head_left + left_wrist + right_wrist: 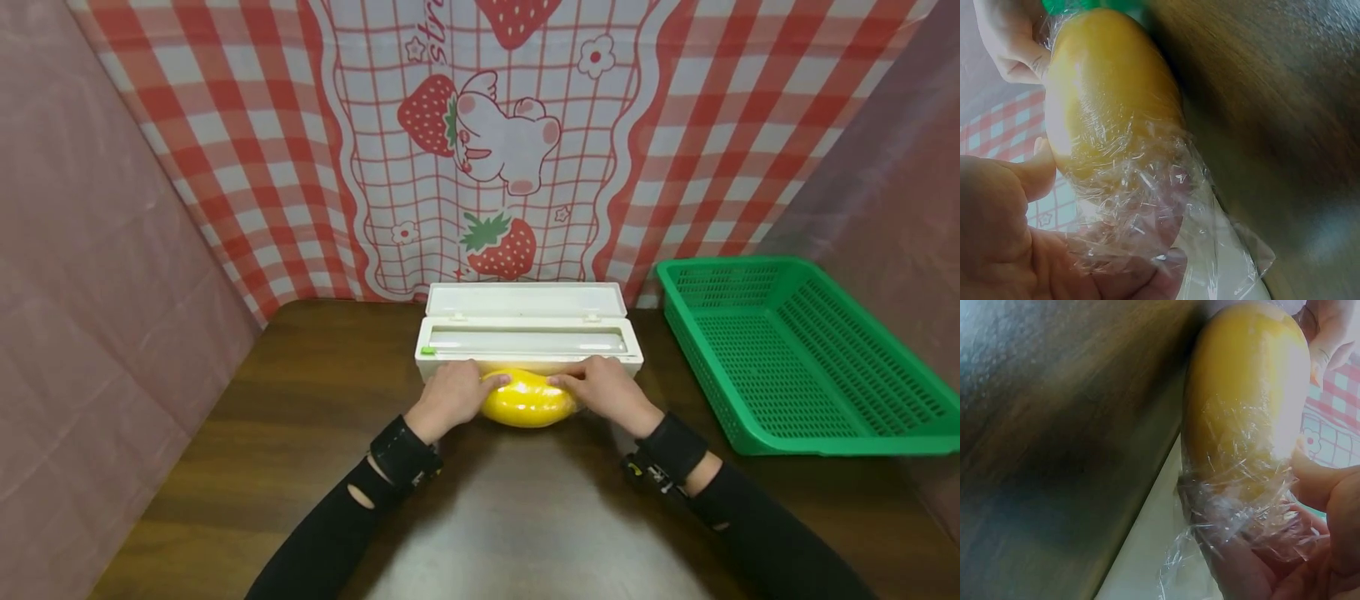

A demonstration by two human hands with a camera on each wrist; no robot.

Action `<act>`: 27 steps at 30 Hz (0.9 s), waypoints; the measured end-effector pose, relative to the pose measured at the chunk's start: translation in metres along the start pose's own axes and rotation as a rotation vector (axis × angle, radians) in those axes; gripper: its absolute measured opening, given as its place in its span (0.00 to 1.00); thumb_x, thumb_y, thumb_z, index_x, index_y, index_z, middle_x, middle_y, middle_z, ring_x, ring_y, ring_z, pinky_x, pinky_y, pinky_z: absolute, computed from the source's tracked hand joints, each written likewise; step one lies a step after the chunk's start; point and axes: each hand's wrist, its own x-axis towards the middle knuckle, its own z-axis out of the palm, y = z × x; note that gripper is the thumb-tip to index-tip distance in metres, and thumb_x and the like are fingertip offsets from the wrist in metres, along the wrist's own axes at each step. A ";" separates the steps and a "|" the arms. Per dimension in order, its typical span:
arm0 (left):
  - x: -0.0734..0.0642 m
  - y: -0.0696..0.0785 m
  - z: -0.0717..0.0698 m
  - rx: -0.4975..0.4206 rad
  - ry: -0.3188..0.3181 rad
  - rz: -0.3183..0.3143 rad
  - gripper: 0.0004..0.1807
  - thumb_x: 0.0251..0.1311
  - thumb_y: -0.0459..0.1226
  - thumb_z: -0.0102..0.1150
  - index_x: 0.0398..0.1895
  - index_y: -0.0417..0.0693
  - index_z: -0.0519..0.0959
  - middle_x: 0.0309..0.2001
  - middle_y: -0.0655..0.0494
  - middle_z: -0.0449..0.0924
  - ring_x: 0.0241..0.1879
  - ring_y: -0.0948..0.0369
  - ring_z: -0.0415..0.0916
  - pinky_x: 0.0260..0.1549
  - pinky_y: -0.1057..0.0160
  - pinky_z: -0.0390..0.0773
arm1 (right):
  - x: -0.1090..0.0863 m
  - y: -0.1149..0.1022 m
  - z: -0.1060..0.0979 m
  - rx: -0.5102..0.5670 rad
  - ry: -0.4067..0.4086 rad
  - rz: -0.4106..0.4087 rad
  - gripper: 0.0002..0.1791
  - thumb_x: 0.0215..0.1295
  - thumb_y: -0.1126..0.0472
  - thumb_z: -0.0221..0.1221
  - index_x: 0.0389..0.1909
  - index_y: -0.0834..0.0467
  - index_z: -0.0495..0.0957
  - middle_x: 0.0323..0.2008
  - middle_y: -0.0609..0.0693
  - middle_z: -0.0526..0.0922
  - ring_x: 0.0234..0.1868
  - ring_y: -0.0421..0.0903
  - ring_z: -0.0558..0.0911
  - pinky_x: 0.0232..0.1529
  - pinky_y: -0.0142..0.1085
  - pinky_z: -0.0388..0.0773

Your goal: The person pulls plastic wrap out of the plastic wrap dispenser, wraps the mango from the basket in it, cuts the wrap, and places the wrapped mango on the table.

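A yellow, oblong, mango-like fruit (527, 402), wrapped in clear cling film (1135, 206), is between my hands just in front of the white cling film dispenser (634, 348). My left hand (452, 392) grips its left end, thumb on the near upper side and fingers under the bunched film. At the other end my right hand (611, 392) holds it the same way, its thumb (1310, 481) against the fruit. Crumpled loose film hangs around both ends in the wrist views. Some fingertips are hidden behind the fruit and film.
The dispenser's lid (525, 300) stands raised, showing a film roll (525, 342) and a small green slider (428, 351). A green plastic basket (720, 392) stands at the right of the wooden table (300, 400). A red checked strawberry cloth (262, 167) hangs behind.
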 end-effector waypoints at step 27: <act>-0.016 -0.016 -0.005 0.094 0.223 0.010 0.37 0.55 0.72 0.29 0.08 0.56 0.68 0.10 0.59 0.63 0.13 0.60 0.63 0.12 0.61 0.63 | -0.005 -0.010 -0.017 -0.324 0.251 -0.038 0.26 0.50 0.32 0.57 0.27 0.53 0.76 0.18 0.46 0.68 0.19 0.44 0.66 0.17 0.36 0.64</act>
